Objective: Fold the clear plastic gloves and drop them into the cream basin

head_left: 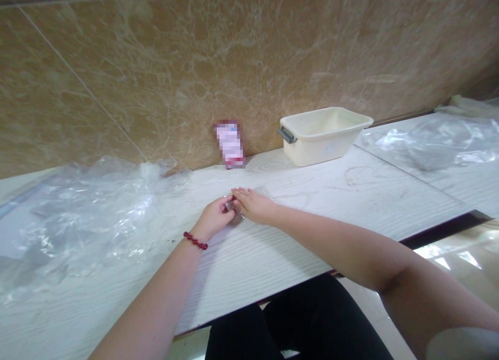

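My left hand point(217, 217), with a red bead bracelet point(195, 241) at the wrist, is closed in a pinch over the table. It grips the edge of a small clear plastic bag point(237, 218), partly hidden by the fingers. From the other side my right hand point(255, 206) meets it, fingertips touching the left ones. Its fingers reach forward over the film with the thumb beneath them, closed on the same bag. Some of the film shows just behind the right hand. Whether anything lies inside the bag I cannot make out.
Clear plastic bags point(113, 209) lie heaped on the left of the white wood-grain table point(249, 277); more plastic point(440, 141) lies at the far right. A phone point(230, 144) leans on the marbled wall. Right of it stands a cream bin point(317, 148) with a grey handle.
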`<state>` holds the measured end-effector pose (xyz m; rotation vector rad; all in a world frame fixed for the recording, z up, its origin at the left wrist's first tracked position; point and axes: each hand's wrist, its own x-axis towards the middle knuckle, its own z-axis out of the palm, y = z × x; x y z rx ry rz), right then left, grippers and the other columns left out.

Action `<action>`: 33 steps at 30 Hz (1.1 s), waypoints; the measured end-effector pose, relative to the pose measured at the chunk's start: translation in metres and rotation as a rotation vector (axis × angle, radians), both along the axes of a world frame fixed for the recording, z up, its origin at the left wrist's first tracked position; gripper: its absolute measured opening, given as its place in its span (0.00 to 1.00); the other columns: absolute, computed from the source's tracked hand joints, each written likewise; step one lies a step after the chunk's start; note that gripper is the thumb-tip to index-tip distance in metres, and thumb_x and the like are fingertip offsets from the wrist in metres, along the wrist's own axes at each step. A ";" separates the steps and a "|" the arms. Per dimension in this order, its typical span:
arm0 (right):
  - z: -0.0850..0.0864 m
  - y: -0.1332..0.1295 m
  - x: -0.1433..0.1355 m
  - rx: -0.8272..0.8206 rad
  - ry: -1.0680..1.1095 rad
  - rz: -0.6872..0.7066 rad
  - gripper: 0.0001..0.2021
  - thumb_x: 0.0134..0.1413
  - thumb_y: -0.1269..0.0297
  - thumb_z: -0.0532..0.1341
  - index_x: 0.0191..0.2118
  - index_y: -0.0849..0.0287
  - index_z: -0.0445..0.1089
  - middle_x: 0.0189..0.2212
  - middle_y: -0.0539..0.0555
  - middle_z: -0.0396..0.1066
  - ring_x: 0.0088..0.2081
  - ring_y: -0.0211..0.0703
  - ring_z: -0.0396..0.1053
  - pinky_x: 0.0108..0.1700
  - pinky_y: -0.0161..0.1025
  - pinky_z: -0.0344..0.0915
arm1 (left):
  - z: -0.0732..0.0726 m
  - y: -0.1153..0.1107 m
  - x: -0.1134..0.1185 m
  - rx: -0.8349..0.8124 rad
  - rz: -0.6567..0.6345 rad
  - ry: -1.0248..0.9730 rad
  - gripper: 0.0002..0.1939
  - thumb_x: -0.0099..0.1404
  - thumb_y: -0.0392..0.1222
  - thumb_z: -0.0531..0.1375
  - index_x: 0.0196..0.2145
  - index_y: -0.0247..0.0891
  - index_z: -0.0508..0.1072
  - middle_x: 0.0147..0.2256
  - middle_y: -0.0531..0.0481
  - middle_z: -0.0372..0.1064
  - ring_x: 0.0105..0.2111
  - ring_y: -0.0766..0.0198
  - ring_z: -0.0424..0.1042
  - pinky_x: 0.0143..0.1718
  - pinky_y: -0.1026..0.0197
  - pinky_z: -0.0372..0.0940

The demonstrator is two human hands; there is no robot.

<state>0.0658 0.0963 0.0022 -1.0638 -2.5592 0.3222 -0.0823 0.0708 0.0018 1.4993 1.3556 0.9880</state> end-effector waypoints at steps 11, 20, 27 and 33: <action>-0.002 0.006 0.015 -0.006 -0.189 -0.143 0.25 0.54 0.55 0.40 0.56 0.61 0.47 0.57 0.55 0.42 0.57 0.48 0.40 0.55 0.50 0.39 | 0.014 -0.006 0.005 -0.242 -0.043 -0.109 0.32 0.46 0.30 0.59 0.50 0.29 0.58 0.31 0.47 0.70 0.27 0.69 0.67 0.28 0.67 0.60; -0.003 0.026 0.028 -0.167 -0.265 -0.400 0.26 0.53 0.54 0.38 0.58 0.55 0.41 0.58 0.54 0.33 0.58 0.53 0.30 0.49 0.64 0.26 | 0.016 -0.007 0.002 -0.262 -0.068 -0.190 0.32 0.46 0.30 0.60 0.50 0.30 0.58 0.28 0.50 0.69 0.25 0.71 0.65 0.26 0.70 0.60; 0.014 0.033 0.047 0.043 0.037 -0.628 0.24 0.49 0.62 0.49 0.52 0.66 0.52 0.53 0.64 0.50 0.55 0.54 0.43 0.52 0.53 0.41 | 0.011 -0.007 0.006 -0.150 0.000 -0.171 0.34 0.48 0.32 0.60 0.53 0.35 0.54 0.26 0.51 0.69 0.23 0.71 0.66 0.28 0.68 0.61; 0.035 0.000 0.028 -0.809 0.499 -0.330 0.18 0.53 0.53 0.43 0.31 0.62 0.61 0.24 0.55 0.65 0.23 0.37 0.65 0.21 0.32 0.59 | 0.012 -0.007 0.015 -0.002 0.122 -0.319 0.35 0.50 0.35 0.59 0.55 0.36 0.50 0.38 0.47 0.69 0.36 0.68 0.67 0.39 0.65 0.60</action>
